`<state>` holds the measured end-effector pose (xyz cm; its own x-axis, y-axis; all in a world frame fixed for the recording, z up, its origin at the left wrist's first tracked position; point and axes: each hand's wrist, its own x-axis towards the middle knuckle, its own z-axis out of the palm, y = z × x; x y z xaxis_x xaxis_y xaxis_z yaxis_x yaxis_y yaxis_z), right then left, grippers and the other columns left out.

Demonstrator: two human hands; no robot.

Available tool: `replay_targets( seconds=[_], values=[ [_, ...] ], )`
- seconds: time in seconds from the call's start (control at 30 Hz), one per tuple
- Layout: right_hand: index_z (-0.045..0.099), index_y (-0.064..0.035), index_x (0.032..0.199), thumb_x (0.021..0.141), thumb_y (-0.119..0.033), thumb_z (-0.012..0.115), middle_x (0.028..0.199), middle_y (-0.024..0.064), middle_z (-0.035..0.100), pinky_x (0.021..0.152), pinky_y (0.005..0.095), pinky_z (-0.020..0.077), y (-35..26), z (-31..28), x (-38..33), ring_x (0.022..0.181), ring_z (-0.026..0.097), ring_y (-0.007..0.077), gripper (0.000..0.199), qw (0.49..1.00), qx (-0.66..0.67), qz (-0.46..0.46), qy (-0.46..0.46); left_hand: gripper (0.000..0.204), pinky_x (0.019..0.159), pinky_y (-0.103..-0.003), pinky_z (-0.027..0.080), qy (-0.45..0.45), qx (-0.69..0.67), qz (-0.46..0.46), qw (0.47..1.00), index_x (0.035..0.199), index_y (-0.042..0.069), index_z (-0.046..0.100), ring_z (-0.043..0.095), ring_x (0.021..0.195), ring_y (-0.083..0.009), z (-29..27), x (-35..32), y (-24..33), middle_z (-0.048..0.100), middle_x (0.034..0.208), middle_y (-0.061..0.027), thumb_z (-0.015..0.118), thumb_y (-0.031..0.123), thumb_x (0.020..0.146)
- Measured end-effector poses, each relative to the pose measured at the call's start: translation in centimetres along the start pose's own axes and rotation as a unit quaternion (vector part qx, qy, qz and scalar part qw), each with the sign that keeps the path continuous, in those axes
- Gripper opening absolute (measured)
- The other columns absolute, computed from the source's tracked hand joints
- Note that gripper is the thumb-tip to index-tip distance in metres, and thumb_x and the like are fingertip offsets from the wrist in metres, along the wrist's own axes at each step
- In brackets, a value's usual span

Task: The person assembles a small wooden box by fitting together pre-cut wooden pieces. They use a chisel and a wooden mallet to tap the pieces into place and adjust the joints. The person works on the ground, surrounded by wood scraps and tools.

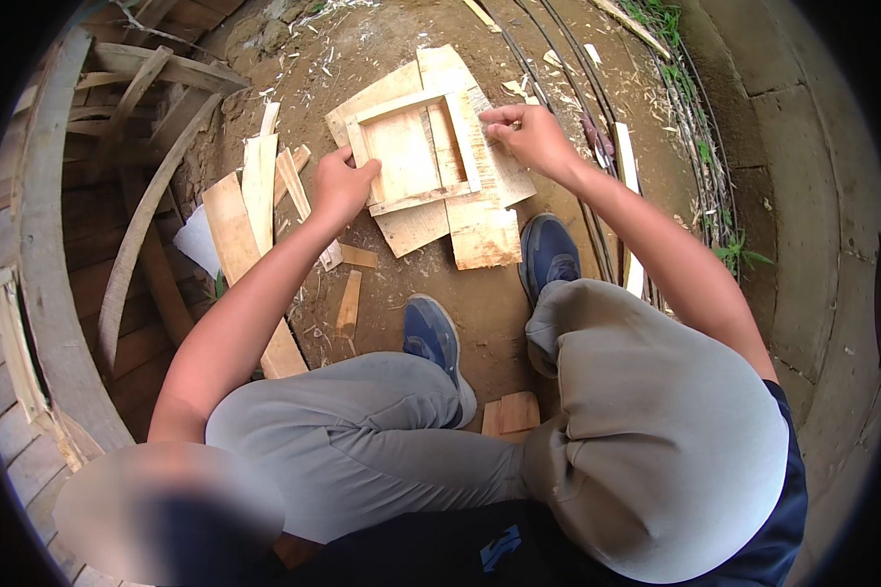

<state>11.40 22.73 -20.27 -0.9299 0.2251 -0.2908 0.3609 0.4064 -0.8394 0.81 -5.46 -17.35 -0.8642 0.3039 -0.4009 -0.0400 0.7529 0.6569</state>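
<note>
A square frame of pale wooden strips (423, 201) lies on two overlapping flat boards (486, 243) on the dirt ground in front of me. My left hand (345, 186) is closed round the frame's lower left side, thumb on top and fingers at the outer edge. Just off the frame's right side is my right hand (527, 139), its thumb and forefinger drawn together over the boards. Whatever sits between those fingertips, if anything, is too small to make out. Through the frame's opening the boards' surface shows.
Loose wooden planks (233, 220) and offcuts lie at the left, beside a slatted wooden structure (44, 196). Dark cables (558, 83) and a long wood strip (625, 161) run along the right, near a concrete surface (803, 176). Small wood blocks (512, 413) lie between my feet and legs.
</note>
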Motion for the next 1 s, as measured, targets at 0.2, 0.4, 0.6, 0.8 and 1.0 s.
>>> replay_targets(
  seconds=[0.2,0.4,0.6,0.8,1.0],
  values=[
    [0.065,-0.0009,0.131,0.086,-0.012,0.070,0.112,0.0155,0.070,0.094,0.0369,0.0520,-0.7,1.4,-2.9,0.105,0.068,0.0255,0.046,0.999,0.030,0.004,-0.016,0.055,0.093,-0.041,0.052,-0.006,0.096,0.017,0.995,0.124,-0.002,0.066,0.064,0.115,-0.0299,0.4,1.3,-0.1,0.066,0.120,-0.0214,0.075,0.033,0.083],
    [0.051,-0.0020,0.120,0.077,-0.022,0.081,0.108,0.0161,0.055,0.091,0.0410,0.0482,-1.2,2.4,-8.7,0.101,0.059,0.0317,0.056,0.994,-0.082,0.050,0.058,0.105,0.104,-0.046,0.048,-0.029,0.236,-0.038,0.971,0.142,-0.008,0.035,0.054,0.127,-0.0372,1.7,0.2,2.8,0.043,0.144,-0.0258,0.084,0.055,0.074],
    [0.031,-0.0030,0.135,0.080,-0.033,0.087,0.116,0.0236,0.054,0.100,0.0452,0.0446,-0.4,1.9,-12.5,0.113,0.056,0.0359,0.084,0.987,-0.069,0.141,-0.045,0.106,0.103,-0.046,0.049,-0.011,0.219,-0.008,0.976,0.138,-0.009,0.035,0.053,0.128,-0.0377,1.9,0.9,1.5,0.044,0.140,-0.0274,0.087,0.054,0.071],
    [0.024,-0.0099,0.144,0.091,-0.007,0.075,0.120,0.0230,0.058,0.087,0.0380,0.0527,-0.2,2.4,-13.8,0.106,0.061,0.0241,0.074,0.962,0.167,0.185,-0.109,0.100,0.104,-0.048,0.049,-0.029,0.187,-0.019,0.982,0.138,-0.007,0.035,0.052,0.130,-0.0391,3.0,0.1,2.4,0.043,0.142,-0.0266,0.087,0.050,0.073],
    [0.030,-0.0111,0.156,0.092,0.007,0.069,0.108,0.0131,0.066,0.075,0.0300,0.0546,1.5,1.9,-14.2,0.089,0.063,0.0152,0.077,0.957,0.245,0.124,-0.097,0.094,0.104,-0.047,0.049,-0.012,0.159,-0.010,0.987,0.138,-0.004,0.035,0.052,0.130,-0.0402,3.3,0.6,0.8,0.043,0.140,-0.0249,0.085,0.046,0.076]
  ],
)
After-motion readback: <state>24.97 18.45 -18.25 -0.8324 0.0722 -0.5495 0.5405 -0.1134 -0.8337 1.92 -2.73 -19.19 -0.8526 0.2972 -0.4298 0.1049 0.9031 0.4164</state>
